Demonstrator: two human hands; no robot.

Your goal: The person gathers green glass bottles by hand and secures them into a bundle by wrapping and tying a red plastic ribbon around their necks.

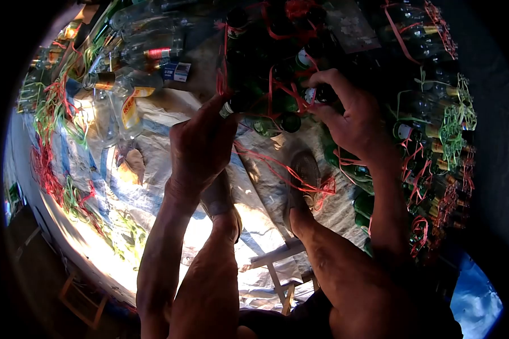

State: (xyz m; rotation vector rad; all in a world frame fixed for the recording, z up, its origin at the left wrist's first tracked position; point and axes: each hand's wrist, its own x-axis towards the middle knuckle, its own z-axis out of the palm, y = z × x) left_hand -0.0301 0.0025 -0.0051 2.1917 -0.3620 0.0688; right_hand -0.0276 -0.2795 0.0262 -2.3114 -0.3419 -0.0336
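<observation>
Head view: left hand [202, 141] pinches red twine [221, 82]; right hand [353, 116] arches, fingertips apart, beside green bottles [264, 127] ahead of both feet. Tension evenly; avoid tipping glass.

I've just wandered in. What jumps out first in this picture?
Probably the red string laced around the dark bottles at top centre, with the person's left hand closed at its left side and the right hand curled at its right. Next come the clear bottles heaped at upper left, and the brightly lit pale sheet beneath the feet.
</observation>
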